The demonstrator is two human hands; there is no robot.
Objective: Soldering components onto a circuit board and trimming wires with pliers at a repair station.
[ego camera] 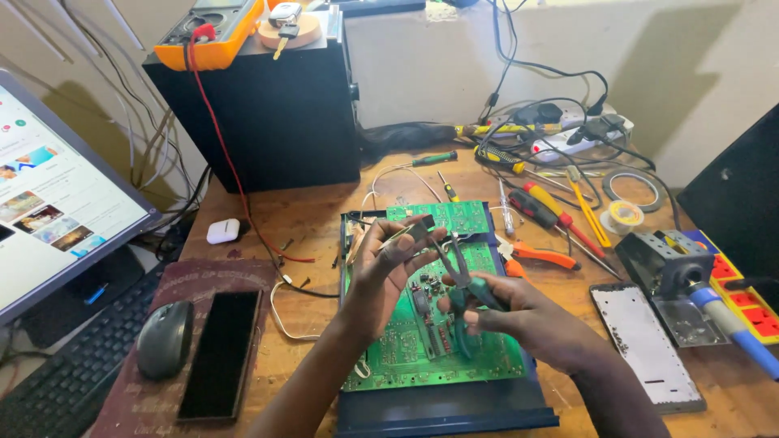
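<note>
At the far left I note a monitor, lit, with a keyboard below it. Just right of the keyboard sit a grey mouse and a dark phone, both lying on a maroon mat. A small white earbud case lies on the wooden table behind the mat, and a black speaker box stands further back with an orange meter on top.

At centre, a green circuit board rests flat in a dark blue tray. Above it I see the left hand, raised, its fingers clenched around a small dark part held between thumb and fingertips over the upper half of the board. The right hand is closed on the green handles of a pair of pliers; the nose of the pliers points up toward the part and appears to meet it, though I cannot tell whether it actually grips it.

To the right lie screwdrivers, orange cutters and a roll of tape. Further right I record a white phone frame, flat on the table, and a blue-handled soldering iron at the edge.
</note>
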